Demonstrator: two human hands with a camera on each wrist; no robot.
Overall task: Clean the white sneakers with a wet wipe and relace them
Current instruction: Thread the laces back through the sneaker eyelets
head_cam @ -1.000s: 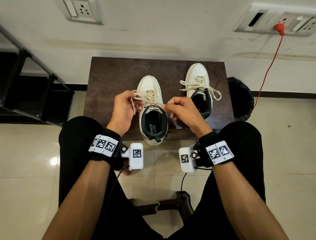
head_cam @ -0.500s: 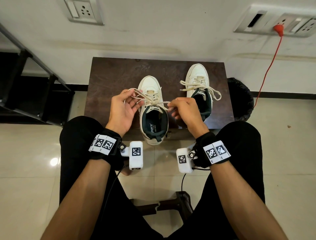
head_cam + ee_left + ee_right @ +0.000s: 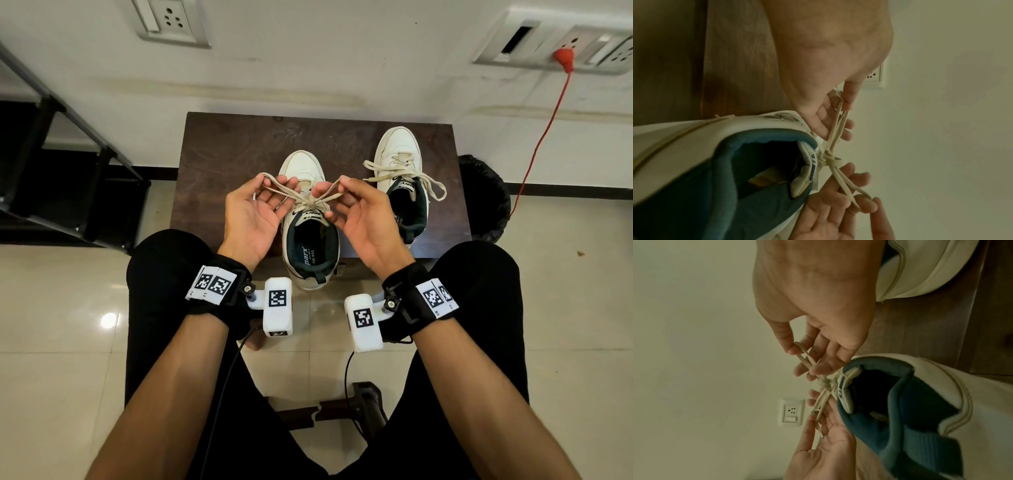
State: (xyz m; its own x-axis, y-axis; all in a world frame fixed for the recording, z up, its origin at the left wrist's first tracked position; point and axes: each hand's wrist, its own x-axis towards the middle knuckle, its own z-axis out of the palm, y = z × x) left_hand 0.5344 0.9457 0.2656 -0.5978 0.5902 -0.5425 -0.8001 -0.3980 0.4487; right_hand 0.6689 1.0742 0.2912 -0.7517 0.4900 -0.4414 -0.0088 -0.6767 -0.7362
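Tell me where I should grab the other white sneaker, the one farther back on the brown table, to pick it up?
Probably by the dark padded collar at the heel of the farther white sneaker. Its opening faces up and its heel points toward you, so come from above and from your side, fingers inside and thumb outside. Avoid its loose cream laces, which drape over both sides. The brown table holds it flat.

Black wristbands (image 3: 219, 291), white tagged cameras (image 3: 278, 306), black trousers (image 3: 161, 274).
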